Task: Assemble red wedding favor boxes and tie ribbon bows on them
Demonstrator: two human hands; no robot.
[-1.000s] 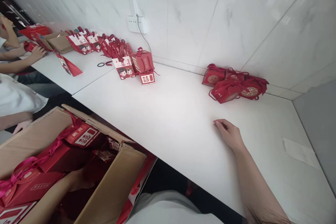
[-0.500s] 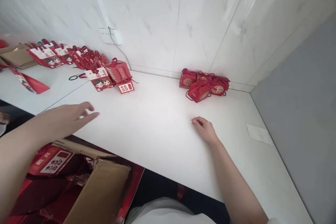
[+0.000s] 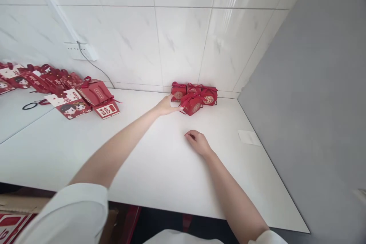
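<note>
Several small red gift boxes with ribbon ties and gold round emblems stand in a cluster against the wall. My left hand reaches to the cluster's left side, thumb stretched toward the front box and fingers apart beside the left one. Its fingertips are partly hidden, and I cannot tell if they press on the boxes. Nearer to me, my right hand rests on the white table with its fingers curled in. Nothing shows in it.
Red and white gift boxes with ribbon handles stand at the left, with scissors near them. A white paper slip lies by the grey panel at right. Below the table's front edge is a carton holding red boxes.
My left hand has moved from above the carton across the table to the red box cluster. The view has turned right. My right hand stays curled on the table.
</note>
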